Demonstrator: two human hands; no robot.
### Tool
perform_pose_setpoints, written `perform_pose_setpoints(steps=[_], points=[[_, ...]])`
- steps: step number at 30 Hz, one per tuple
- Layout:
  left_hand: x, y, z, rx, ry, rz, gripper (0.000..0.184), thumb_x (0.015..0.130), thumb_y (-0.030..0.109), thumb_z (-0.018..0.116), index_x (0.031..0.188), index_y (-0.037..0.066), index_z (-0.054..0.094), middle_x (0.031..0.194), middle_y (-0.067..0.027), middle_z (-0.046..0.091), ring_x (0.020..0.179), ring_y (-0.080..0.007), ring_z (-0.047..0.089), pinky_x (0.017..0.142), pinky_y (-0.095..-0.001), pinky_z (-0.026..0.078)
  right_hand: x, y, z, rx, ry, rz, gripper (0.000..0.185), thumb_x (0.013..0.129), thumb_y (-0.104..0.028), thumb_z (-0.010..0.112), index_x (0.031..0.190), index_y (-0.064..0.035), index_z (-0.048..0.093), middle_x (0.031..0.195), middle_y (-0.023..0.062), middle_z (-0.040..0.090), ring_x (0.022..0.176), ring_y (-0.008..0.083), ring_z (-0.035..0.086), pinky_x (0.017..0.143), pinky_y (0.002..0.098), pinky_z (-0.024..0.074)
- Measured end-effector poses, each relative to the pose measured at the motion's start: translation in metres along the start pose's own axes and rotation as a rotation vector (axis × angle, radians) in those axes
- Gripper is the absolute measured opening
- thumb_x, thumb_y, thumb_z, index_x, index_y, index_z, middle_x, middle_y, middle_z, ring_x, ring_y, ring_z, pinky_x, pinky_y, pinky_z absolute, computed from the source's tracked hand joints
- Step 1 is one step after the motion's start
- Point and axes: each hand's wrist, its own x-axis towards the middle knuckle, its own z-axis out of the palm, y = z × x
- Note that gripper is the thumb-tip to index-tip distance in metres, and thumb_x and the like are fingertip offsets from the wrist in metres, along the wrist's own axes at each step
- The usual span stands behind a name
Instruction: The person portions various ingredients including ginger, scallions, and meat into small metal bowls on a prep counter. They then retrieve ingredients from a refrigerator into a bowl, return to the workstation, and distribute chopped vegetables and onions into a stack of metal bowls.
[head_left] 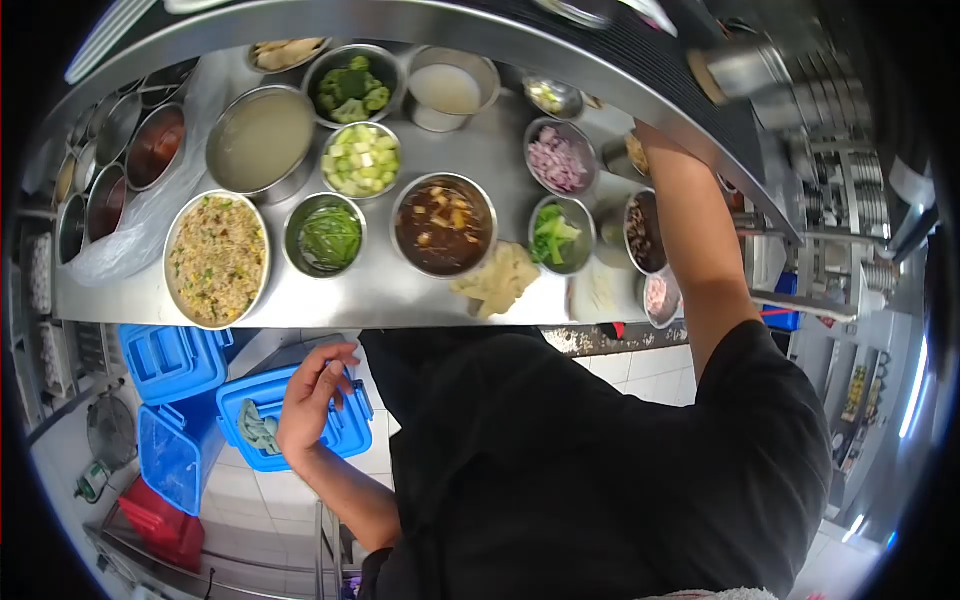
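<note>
My left hand (pixel 318 400) hangs in front of the steel counter (pixel 400 308), above a blue lid, its fingers loosely curled and apart with nothing between them. My right arm reaches across the counter's right side, and its hand is hidden beneath the overhead shelf. Near that forearm are a bowl of dark sliced pieces (pixel 645 230), a small bowl of pink bits (pixel 658 295) and a bowl of chopped red onion (pixel 558 158). A bowl of brown sauce (pixel 445 225) stands mid-counter, beside a yellowish cloth (pixel 498 280).
A fried rice bowl (pixel 217 260), leafy greens (pixel 325 238), diced green vegetable (pixel 361 160), broccoli (pixel 352 90) and a pot of cloudy liquid (pixel 260 140) stand on the left. The steel shelf (pixel 480 50) spans overhead. Blue bins (pixel 170 450) and a red bin (pixel 160 520) are below.
</note>
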Motion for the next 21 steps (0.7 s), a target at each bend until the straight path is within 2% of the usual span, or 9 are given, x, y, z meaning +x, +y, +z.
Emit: perform_pose_setpoints(steps=[3, 6, 7, 11, 14, 16, 18, 19, 21], points=[[0.022, 0.054, 0.067, 0.044, -0.179, 0.114, 0.031, 0.106, 0.016, 0.056, 0.134, 0.003, 0.062, 0.11, -0.0041, 0.068, 0.073, -0.0085, 0.058, 0.065, -0.0238, 0.049, -0.053, 0.029, -0.084, 0.038, 0.105, 0.047, 0.026, 0.103, -0.024, 0.058, 0.11, -0.0014, 0.067, 0.097, 0.0126, 0.072, 0.078, 0.0252, 0.071, 0.069, 0.0385, 0.0623], [0.065, 0.082, 0.14, 0.104, -0.169, 0.208, 0.03, 0.106, 0.016, 0.056, 0.133, 0.002, 0.062, 0.105, -0.0041, 0.067, 0.073, -0.0087, 0.058, 0.064, -0.0243, 0.049, -0.091, 0.079, -0.147, 0.049, 0.273, 0.211, 0.022, 0.104, -0.022, 0.058, 0.113, -0.0035, 0.066, 0.099, 0.0114, 0.071, 0.076, 0.0234, 0.071, 0.067, 0.0363, 0.0639], [0.081, 0.085, 0.161, 0.145, -0.173, 0.235, 0.031, 0.106, 0.017, 0.057, 0.132, 0.002, 0.061, 0.103, -0.0044, 0.067, 0.072, -0.0089, 0.059, 0.064, -0.0247, 0.05, -0.102, 0.079, -0.149, -0.066, 0.348, 0.274, 0.022, 0.105, -0.019, 0.057, 0.12, -0.004, 0.062, 0.104, 0.0101, 0.069, 0.072, 0.0175, 0.068, 0.064, 0.0301, 0.0641], [0.134, 0.077, 0.239, 0.313, -0.172, 0.091, 0.039, 0.104, 0.024, 0.06, 0.133, -0.003, 0.059, 0.103, -0.0101, 0.066, 0.07, -0.0106, 0.063, 0.064, -0.0275, 0.055, -0.15, 0.06, -0.157, -0.096, 0.465, 0.323, 0.021, 0.104, -0.016, 0.059, 0.12, -0.002, 0.062, 0.103, 0.0095, 0.067, 0.069, 0.0154, 0.066, 0.06, 0.0283, 0.0632], [0.188, 0.043, 0.274, 0.643, -0.067, 0.283, 0.053, 0.101, 0.03, 0.062, 0.139, -0.006, 0.054, 0.113, -0.0188, 0.069, 0.067, -0.0183, 0.069, 0.067, -0.0333, 0.055, -0.171, 0.08, -0.185, 0.01, 0.534, 0.261, 0.021, 0.103, -0.014, 0.06, 0.119, -0.0004, 0.061, 0.101, 0.01, 0.067, 0.069, 0.0165, 0.066, 0.061, 0.0296, 0.0632], [0.237, 0.037, 0.284, 0.853, 0.035, 0.405, 0.054, 0.1, 0.03, 0.06, 0.14, -0.006, 0.053, 0.128, -0.0276, 0.063, 0.098, -0.0333, 0.064, 0.09, -0.0416, 0.05, -0.183, 0.084, -0.195, 0.044, 0.544, 0.259, 0.024, 0.103, -0.013, 0.059, 0.123, 0.0012, 0.058, 0.106, 0.0123, 0.066, 0.071, 0.0185, 0.066, 0.063, 0.031, 0.0632], [0.259, 0.068, 0.303, 0.849, 0.087, 0.387, 0.053, 0.1, 0.032, 0.057, 0.137, -0.006, 0.056, 0.138, -0.0341, 0.058, 0.127, -0.0454, 0.058, 0.111, -0.0475, 0.043, -0.195, 0.092, -0.203, 0.064, 0.581, 0.223, 0.027, 0.103, -0.012, 0.059, 0.127, 0.0017, 0.056, 0.111, 0.0141, 0.064, 0.073, 0.0193, 0.067, 0.063, 0.0312, 0.063], [0.274, 0.088, 0.309, 0.825, 0.075, 0.373, 0.054, 0.1, 0.034, 0.056, 0.134, -0.007, 0.058, 0.135, -0.0355, 0.059, 0.128, -0.0451, 0.058, 0.112, -0.0469, 0.043, -0.202, 0.089, -0.2, 0.089, 0.609, 0.244, 0.034, 0.103, -0.011, 0.059, 0.132, 0.0024, 0.05, 0.119, 0.0157, 0.061, 0.076, 0.0207, 0.068, 0.064, 0.0322, 0.0635], [0.359, 0.075, 0.307, 1.037, 0.401, 0.586, 0.055, 0.1, 0.039, 0.055, 0.125, -0.009, 0.064, 0.125, -0.0381, 0.063, 0.119, -0.0489, 0.062, 0.107, -0.0487, 0.048, -0.218, 0.087, -0.186, 0.157, 0.617, 0.311, 0.035, 0.103, -0.012, 0.06, 0.132, 0.0034, 0.049, 0.126, 0.0172, 0.059, 0.081, 0.0216, 0.07, 0.066, 0.0343, 0.0643]])
